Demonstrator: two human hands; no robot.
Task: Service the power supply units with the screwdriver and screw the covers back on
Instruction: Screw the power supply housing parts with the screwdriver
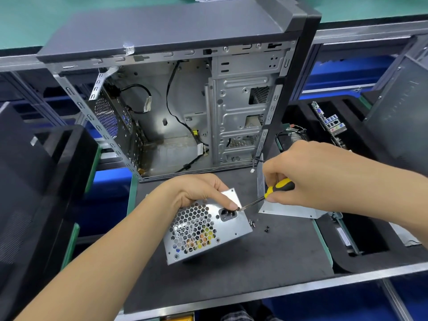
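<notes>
Screw going into one power supply unit (203,228), low in the middle of the frame.
The left hand (199,193) grips the box and pinches the screw; the right hand (308,174) curls round one screwdriver (266,193). I think most is left: a few loose screws (259,225) wait beside it, and one metal cover (289,208) lies right.

The screwdriver (266,195) tip and its screw hide behind the left hand (199,193) fingertip.

1 head-worn camera looked forward and down, close over the dark work mat (231,269), with an open computer case (176,107) directly ahead.
</notes>
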